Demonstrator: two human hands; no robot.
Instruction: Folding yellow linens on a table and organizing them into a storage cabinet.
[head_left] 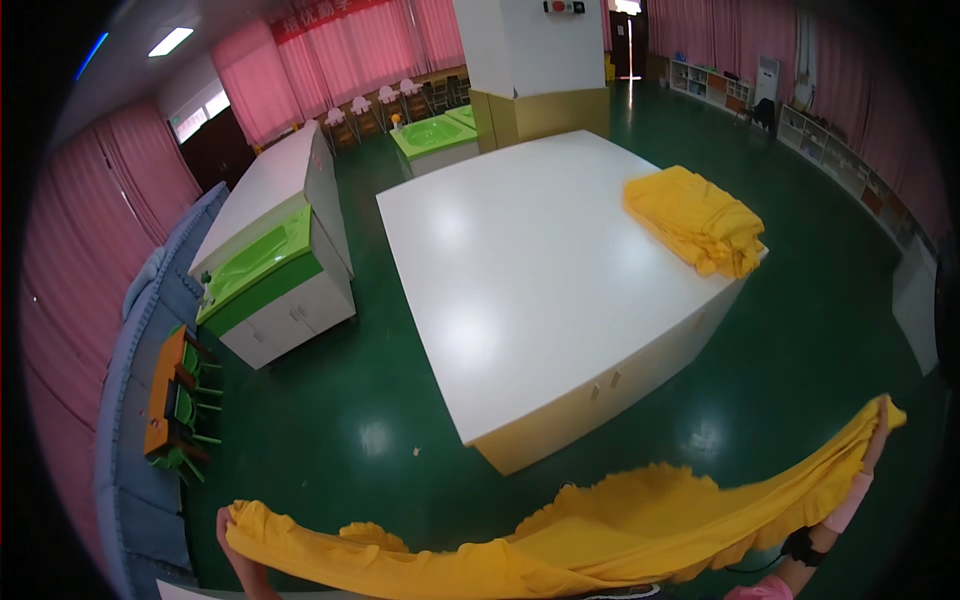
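A long yellow cloth (470,565) with ruffled edges is stretched wide in front of me, sagging in the middle. At the lower left my left hand (226,528) is closed on one end of it. My right hand (879,432), raised higher at the far right, grips the other end, and a small corner sticks out past the fingers. The fingers of both hands are partly covered by the fabric. A black band sits on my right wrist. On the white-topped table (520,270) ahead lies a folded pile of yellow cloth (693,215), at its right edge.
Left of the table stands a cabinet with a green sink (262,252). Farther left are small green chairs (185,405) by an orange table (165,390), beside a blue padded bench. A square pillar (530,60) rises behind the table. Low shelves (840,150) line the right wall.
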